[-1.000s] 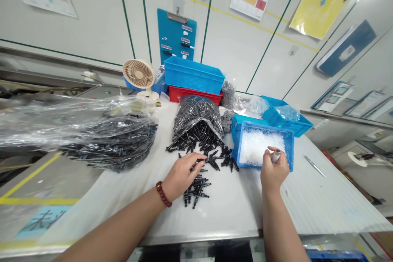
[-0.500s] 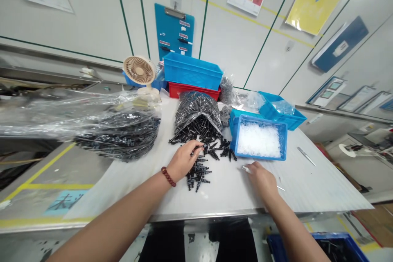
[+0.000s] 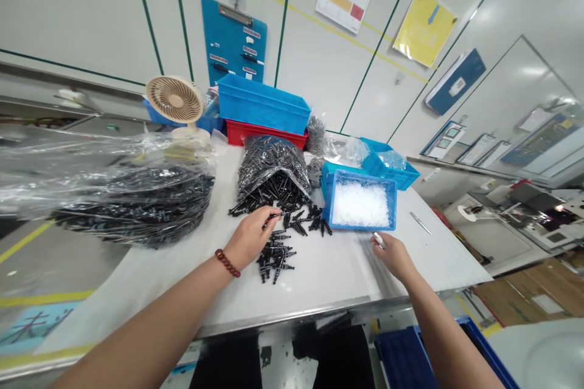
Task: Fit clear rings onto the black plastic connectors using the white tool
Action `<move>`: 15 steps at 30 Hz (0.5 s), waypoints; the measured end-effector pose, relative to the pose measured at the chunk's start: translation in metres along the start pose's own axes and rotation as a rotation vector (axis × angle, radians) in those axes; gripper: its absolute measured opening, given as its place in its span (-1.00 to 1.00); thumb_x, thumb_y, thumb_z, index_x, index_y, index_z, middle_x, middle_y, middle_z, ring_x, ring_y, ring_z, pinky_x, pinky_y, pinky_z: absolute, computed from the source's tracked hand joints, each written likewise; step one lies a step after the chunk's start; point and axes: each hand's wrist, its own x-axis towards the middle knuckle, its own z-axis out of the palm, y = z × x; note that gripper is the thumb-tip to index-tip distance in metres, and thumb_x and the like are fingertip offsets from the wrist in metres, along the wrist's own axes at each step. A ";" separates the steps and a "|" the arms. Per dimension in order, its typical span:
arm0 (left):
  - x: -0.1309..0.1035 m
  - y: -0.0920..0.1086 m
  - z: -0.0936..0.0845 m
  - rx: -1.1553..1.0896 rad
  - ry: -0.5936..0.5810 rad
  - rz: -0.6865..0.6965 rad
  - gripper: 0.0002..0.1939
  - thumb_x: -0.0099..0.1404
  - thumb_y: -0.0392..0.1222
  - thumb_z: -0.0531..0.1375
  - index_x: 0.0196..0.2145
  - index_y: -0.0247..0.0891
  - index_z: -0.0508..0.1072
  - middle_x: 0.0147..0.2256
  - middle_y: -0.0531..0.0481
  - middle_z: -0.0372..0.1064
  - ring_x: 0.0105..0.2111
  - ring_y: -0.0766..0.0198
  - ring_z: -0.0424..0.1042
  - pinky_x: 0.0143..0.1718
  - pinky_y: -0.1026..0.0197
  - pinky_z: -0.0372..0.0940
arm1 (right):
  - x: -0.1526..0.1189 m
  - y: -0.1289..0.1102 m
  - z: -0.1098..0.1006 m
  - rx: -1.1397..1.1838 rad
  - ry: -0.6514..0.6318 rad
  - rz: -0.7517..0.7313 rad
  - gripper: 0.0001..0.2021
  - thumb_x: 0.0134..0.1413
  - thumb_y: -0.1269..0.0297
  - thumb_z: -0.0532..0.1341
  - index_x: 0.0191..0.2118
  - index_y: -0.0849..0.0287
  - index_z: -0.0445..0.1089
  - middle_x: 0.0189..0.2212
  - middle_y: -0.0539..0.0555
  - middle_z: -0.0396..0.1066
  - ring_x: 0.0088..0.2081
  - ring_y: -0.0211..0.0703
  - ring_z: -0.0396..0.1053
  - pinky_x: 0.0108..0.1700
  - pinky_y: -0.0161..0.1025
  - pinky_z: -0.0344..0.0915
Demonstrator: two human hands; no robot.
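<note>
Handling step, seemingly: left hand (image 3: 250,237), fingers gripping black part (image 3: 275,215); right hand (image 3: 393,255), fingers closed round pale tool (image 3: 378,240), toward front edge of surface (image 3: 326,276). Next move likely calls for steady grips.

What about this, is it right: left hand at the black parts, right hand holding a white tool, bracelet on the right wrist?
No: the bracelet is on the left wrist, as the head view shows. The left hand is at the black parts and the right hand holds a white tool.
</note>
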 end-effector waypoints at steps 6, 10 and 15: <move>0.000 0.000 -0.001 0.008 -0.017 -0.002 -0.67 0.29 -0.06 -0.09 -0.26 -0.30 0.35 -0.33 -0.10 0.41 -0.32 0.19 0.39 -0.23 0.17 0.30 | 0.001 -0.008 0.008 -0.010 -0.039 0.003 -0.81 0.02 0.40 0.07 -0.31 0.13 0.42 -0.37 0.03 0.43 -0.31 -0.21 0.38 -0.35 -0.38 0.17; 0.001 0.001 -0.001 0.034 -0.027 -0.015 -0.65 0.28 -0.03 -0.10 -0.27 -0.29 0.36 -0.34 -0.10 0.41 -0.33 0.18 0.40 -0.23 0.17 0.30 | 0.009 -0.014 0.009 -0.054 -0.074 -0.013 -0.87 0.01 0.39 0.12 -0.36 0.15 0.42 -0.41 0.06 0.43 -0.32 -0.17 0.37 -0.33 -0.34 0.16; 0.002 -0.004 -0.002 0.064 -0.028 -0.011 -0.57 0.27 0.07 -0.13 -0.29 -0.29 0.37 -0.34 -0.11 0.43 -0.35 0.18 0.41 -0.24 0.19 0.30 | 0.016 -0.018 0.004 -0.099 -0.129 -0.047 -0.87 0.09 0.32 0.12 -0.29 0.22 0.39 -0.34 0.08 0.42 -0.28 -0.17 0.37 -0.25 -0.22 0.25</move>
